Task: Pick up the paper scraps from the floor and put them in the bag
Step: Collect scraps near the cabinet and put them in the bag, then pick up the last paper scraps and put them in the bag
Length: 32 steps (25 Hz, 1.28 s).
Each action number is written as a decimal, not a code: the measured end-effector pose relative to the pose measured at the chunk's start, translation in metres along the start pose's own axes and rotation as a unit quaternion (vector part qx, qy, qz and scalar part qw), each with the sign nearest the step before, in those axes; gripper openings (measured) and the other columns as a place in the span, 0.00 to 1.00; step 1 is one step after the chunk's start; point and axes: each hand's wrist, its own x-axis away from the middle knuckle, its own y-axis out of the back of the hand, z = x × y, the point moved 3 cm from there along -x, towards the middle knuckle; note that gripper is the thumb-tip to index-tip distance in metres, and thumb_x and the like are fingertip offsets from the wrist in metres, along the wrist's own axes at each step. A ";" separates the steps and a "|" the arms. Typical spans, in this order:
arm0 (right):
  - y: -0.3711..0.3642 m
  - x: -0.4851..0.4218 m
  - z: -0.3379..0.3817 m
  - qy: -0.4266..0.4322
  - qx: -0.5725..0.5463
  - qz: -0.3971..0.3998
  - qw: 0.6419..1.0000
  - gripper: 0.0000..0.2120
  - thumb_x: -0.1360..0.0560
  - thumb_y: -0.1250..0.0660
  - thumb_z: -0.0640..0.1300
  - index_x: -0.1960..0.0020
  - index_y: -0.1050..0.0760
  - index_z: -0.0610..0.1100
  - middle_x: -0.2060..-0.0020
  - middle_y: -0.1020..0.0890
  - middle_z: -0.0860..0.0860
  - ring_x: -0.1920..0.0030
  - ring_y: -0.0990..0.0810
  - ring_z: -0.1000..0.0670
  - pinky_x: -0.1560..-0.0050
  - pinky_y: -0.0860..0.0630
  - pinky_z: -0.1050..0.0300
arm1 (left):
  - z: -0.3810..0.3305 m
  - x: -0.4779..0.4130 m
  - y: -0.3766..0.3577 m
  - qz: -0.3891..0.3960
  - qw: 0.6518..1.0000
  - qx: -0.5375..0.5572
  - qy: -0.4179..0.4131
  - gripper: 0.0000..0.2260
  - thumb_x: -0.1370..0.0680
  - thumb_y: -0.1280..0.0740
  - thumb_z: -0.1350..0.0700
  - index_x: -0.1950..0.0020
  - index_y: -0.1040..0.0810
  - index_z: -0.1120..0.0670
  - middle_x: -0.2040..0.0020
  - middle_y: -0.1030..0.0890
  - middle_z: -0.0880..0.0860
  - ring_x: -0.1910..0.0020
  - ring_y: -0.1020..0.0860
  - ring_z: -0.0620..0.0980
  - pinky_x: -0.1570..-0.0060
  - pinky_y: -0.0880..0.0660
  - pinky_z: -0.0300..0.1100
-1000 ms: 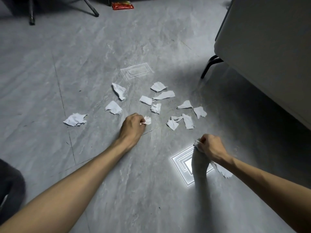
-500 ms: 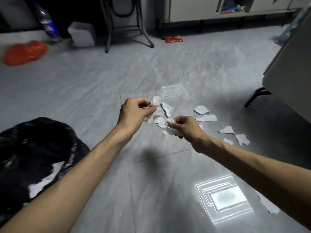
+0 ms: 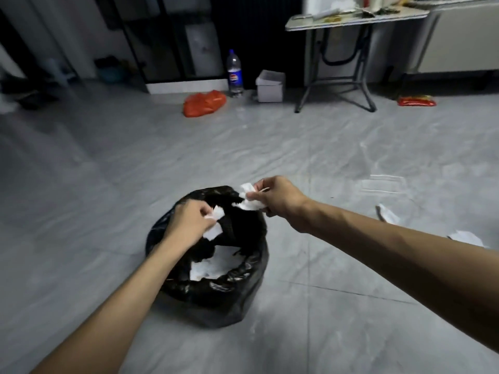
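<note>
A black plastic bag (image 3: pixel 237 292) stands open on the grey floor, with white paper (image 3: pixel 213 267) lying inside it. My left hand (image 3: pixel 186 225) hovers over the bag's mouth, pinching small white scraps (image 3: pixel 216 222). My right hand (image 3: pixel 278 195) is at the bag's far right rim, closed on crumpled white scraps (image 3: pixel 249 198). Two more scraps (image 3: pixel 388 214) (image 3: pixel 465 237) lie on the floor at the right, partly behind my right forearm.
Along the far wall are an orange plastic bag (image 3: pixel 204 103), a cola bottle (image 3: pixel 235 74), a small white box (image 3: pixel 270 86), a folding table (image 3: pixel 351 17) on metal legs and a red packet (image 3: pixel 417 101). Bare grey tile surrounds the black bag.
The view swung left from the scrap pile to the bag. Both hands lifted scraps off the floor and carried them over the bag's opening.
</note>
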 end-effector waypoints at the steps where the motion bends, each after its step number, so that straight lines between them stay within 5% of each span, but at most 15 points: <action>1: -0.019 -0.006 0.002 -0.004 0.035 0.032 0.999 0.08 0.26 0.31 0.38 0.62 0.27 0.43 0.69 0.26 0.45 0.73 0.31 0.52 0.74 0.32 0.62 | 0.017 0.003 0.000 0.024 0.999 -0.024 0.027 0.02 0.30 0.27 0.57 0.59 0.17 0.51 0.59 0.16 0.54 0.54 0.18 0.54 0.59 0.28 0.39; 4: -0.062 -0.019 -0.004 -0.022 0.096 0.089 0.991 0.03 0.26 0.31 0.37 0.58 0.24 0.40 0.66 0.23 0.43 0.66 0.24 0.47 0.60 0.21 0.51 | 0.050 0.011 0.006 0.033 0.993 -0.095 0.056 0.07 0.28 0.28 0.52 0.51 0.19 0.46 0.48 0.16 0.52 0.45 0.20 0.54 0.48 0.24 0.44; 6: -0.073 -0.023 -0.010 -0.041 0.085 0.097 0.991 0.05 0.27 0.31 0.36 0.53 0.22 0.34 0.63 0.23 0.40 0.60 0.23 0.44 0.45 0.21 0.42 | 0.053 0.014 0.012 0.007 0.993 -0.112 0.037 0.13 0.27 0.31 0.54 0.43 0.22 0.45 0.41 0.19 0.52 0.41 0.22 0.54 0.46 0.26 0.46; 8: -0.070 -0.025 -0.015 -0.044 0.073 0.074 0.994 0.09 0.27 0.31 0.34 0.49 0.24 0.31 0.61 0.22 0.39 0.59 0.22 0.43 0.40 0.23 0.39 | 0.040 0.014 0.012 -0.021 0.996 -0.087 -0.003 0.15 0.26 0.34 0.57 0.40 0.24 0.45 0.40 0.21 0.52 0.41 0.23 0.54 0.47 0.27 0.45; 11: -0.046 -0.016 -0.019 -0.030 0.059 0.016 0.998 0.07 0.27 0.35 0.32 0.53 0.25 0.42 0.62 0.22 0.41 0.59 0.22 0.44 0.49 0.20 0.46 | -0.008 0.021 -0.003 -0.035 0.996 -0.021 -0.082 0.15 0.26 0.34 0.58 0.41 0.24 0.46 0.42 0.21 0.51 0.43 0.23 0.53 0.48 0.27 0.44; 16: 0.051 0.027 -0.050 0.006 0.167 -0.044 0.985 0.09 0.27 0.38 0.33 0.52 0.21 0.41 0.64 0.20 0.47 0.70 0.22 0.51 0.71 0.28 0.67 | -0.105 0.035 -0.062 0.054 0.979 0.068 -0.185 0.12 0.26 0.34 0.58 0.45 0.21 0.48 0.47 0.18 0.50 0.49 0.20 0.51 0.47 0.24 0.46; 20: 0.155 0.105 -0.136 -0.127 0.330 0.043 0.934 0.06 0.29 0.34 0.37 0.54 0.20 0.42 0.64 0.17 0.47 0.70 0.19 0.50 0.70 0.26 0.68 | -0.178 0.066 -0.130 0.216 0.944 0.086 -0.235 0.06 0.26 0.34 0.55 0.53 0.20 0.47 0.66 0.18 0.45 0.65 0.21 0.44 0.60 0.23 0.42; 23: 0.220 0.175 -0.212 -0.250 0.453 0.031 0.855 0.09 0.28 0.30 0.45 0.48 0.21 0.50 0.50 0.17 0.47 0.50 0.17 0.45 0.54 0.24 0.59 | -0.220 0.097 -0.175 0.300 0.911 0.057 -0.278 0.04 0.27 0.35 0.52 0.58 0.20 0.47 0.74 0.19 0.46 0.74 0.23 0.40 0.69 0.29 0.37; 28: 0.285 0.291 -0.315 -0.429 0.491 -0.069 0.755 0.24 0.28 0.31 0.53 0.35 0.30 0.47 0.39 0.24 0.45 0.40 0.21 0.44 0.45 0.25 0.52 | -0.273 0.146 -0.252 0.399 0.855 0.011 -0.331 0.05 0.27 0.35 0.54 0.55 0.20 0.49 0.64 0.17 0.48 0.64 0.17 0.50 0.55 0.20 0.47; 32: 0.294 0.348 -0.360 -0.494 0.431 -0.154 0.739 0.23 0.24 0.40 0.55 0.34 0.35 0.45 0.38 0.26 0.40 0.38 0.24 0.39 0.40 0.27 0.46 | -0.293 0.167 -0.302 0.415 0.827 -0.035 -0.378 0.10 0.27 0.35 0.51 0.47 0.22 0.48 0.49 0.18 0.48 0.53 0.21 0.50 0.49 0.23 0.47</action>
